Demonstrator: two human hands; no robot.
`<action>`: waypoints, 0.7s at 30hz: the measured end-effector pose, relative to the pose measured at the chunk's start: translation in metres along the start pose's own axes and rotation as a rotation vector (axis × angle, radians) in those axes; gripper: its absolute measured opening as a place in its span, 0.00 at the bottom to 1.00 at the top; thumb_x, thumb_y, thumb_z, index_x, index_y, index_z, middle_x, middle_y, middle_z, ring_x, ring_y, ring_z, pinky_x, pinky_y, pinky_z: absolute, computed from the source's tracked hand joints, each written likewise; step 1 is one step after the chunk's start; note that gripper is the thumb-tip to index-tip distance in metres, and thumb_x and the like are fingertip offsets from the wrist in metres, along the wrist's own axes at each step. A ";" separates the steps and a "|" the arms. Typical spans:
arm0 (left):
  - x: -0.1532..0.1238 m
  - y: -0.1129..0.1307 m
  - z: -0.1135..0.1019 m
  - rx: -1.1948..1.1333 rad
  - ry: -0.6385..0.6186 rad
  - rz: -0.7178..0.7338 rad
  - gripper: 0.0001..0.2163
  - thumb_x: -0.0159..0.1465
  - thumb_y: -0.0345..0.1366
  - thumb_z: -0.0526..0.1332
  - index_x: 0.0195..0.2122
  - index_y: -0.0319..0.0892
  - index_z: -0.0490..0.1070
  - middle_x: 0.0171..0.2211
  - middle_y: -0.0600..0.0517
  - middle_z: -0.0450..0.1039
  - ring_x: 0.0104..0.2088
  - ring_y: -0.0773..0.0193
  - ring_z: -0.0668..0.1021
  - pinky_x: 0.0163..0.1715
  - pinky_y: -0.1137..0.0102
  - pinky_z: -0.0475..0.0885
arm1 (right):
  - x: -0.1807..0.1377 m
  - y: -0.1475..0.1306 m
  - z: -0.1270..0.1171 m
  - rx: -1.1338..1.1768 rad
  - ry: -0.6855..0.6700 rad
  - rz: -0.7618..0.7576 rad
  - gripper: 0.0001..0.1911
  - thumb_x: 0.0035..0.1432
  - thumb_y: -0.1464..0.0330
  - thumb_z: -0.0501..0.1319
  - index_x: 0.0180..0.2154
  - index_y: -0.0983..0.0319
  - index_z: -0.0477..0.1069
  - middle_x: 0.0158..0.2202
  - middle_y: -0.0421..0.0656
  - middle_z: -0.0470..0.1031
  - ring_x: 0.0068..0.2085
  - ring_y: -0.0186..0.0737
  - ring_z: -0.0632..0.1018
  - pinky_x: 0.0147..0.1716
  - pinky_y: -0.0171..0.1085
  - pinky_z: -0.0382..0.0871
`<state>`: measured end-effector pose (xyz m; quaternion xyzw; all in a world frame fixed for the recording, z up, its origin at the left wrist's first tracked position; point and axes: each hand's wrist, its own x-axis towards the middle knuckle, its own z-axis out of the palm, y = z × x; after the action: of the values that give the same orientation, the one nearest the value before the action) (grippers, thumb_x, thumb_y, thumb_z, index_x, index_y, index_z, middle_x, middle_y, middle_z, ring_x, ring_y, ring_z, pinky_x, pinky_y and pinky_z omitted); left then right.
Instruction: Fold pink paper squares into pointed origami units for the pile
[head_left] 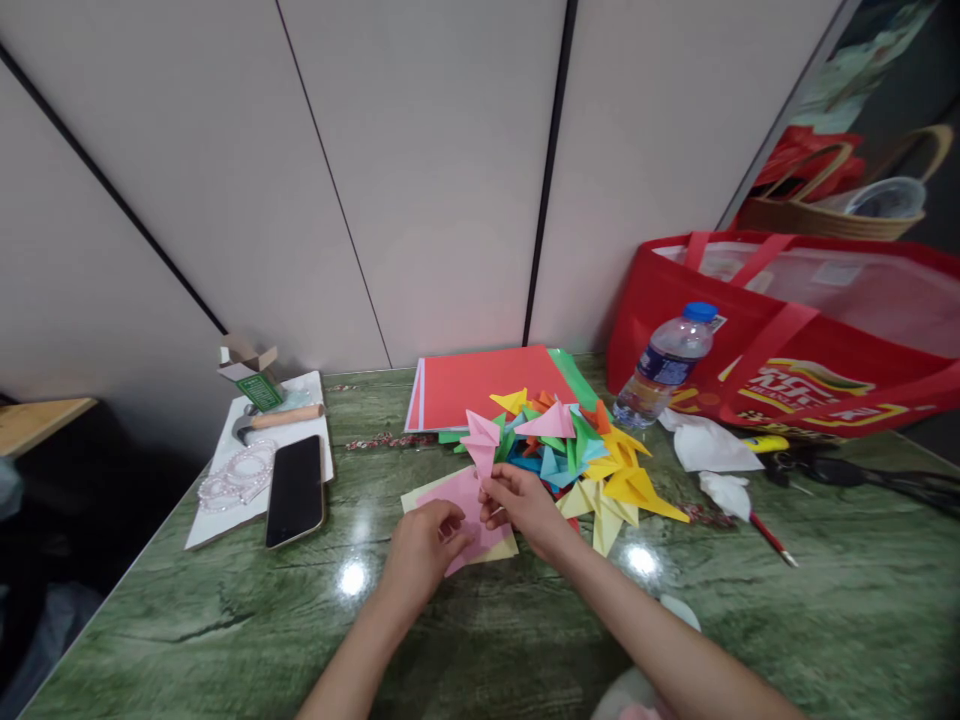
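My right hand (517, 505) pinches a folded pink paper shape (481, 443) and holds it upright just above the table. My left hand (425, 545) rests with curled fingers on a flat pink paper sheet (465, 500), which lies on a pale yellow sheet (504, 549). Right behind my hands is a pile of several folded paper shapes (585, 455) in yellow, green, blue, orange and pink.
A stack of red and green paper sheets (487, 385) lies at the wall. At left are a black phone (295, 490), bead bracelets (238, 473) and a hammer (276, 419) on white paper. A water bottle (664, 365), red bag (795, 330), tissues (709, 445) and pen (772, 540) are on the right of the green marble table (225, 610).
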<state>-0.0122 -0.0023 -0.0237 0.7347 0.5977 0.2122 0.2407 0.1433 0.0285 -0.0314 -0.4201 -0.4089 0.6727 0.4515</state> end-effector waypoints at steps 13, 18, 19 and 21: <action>-0.005 -0.008 0.006 0.135 -0.184 0.108 0.33 0.42 0.28 0.69 0.51 0.43 0.63 0.56 0.41 0.60 0.56 0.50 0.62 0.55 0.56 0.56 | 0.011 0.000 -0.013 0.105 0.224 -0.139 0.34 0.45 0.61 0.63 0.51 0.63 0.52 0.34 0.45 0.75 0.29 0.38 0.77 0.34 0.41 0.72; -0.006 -0.002 0.000 0.152 -0.219 0.109 0.28 0.45 0.25 0.65 0.49 0.43 0.64 0.54 0.43 0.61 0.56 0.53 0.62 0.55 0.59 0.56 | 0.010 0.003 -0.014 -0.201 0.145 -0.308 0.12 0.49 0.69 0.57 0.38 0.63 0.66 0.36 0.46 0.75 0.38 0.40 0.77 0.39 0.40 0.69; -0.006 -0.002 0.000 0.150 -0.220 0.110 0.28 0.45 0.25 0.65 0.49 0.43 0.64 0.54 0.44 0.61 0.55 0.53 0.63 0.54 0.59 0.57 | 0.009 0.003 -0.014 -0.329 0.079 -0.323 0.08 0.49 0.72 0.55 0.34 0.63 0.69 0.34 0.45 0.76 0.37 0.39 0.76 0.38 0.39 0.69; -0.006 -0.004 0.002 0.154 -0.217 0.123 0.28 0.45 0.26 0.64 0.50 0.44 0.64 0.54 0.44 0.60 0.54 0.53 0.63 0.54 0.58 0.58 | 0.006 0.004 -0.014 -0.605 -0.072 -0.328 0.11 0.49 0.76 0.51 0.29 0.63 0.72 0.30 0.43 0.77 0.33 0.38 0.77 0.34 0.36 0.69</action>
<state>-0.0158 -0.0079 -0.0280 0.8048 0.5367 0.0993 0.2334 0.1543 0.0355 -0.0407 -0.4395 -0.6678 0.4537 0.3938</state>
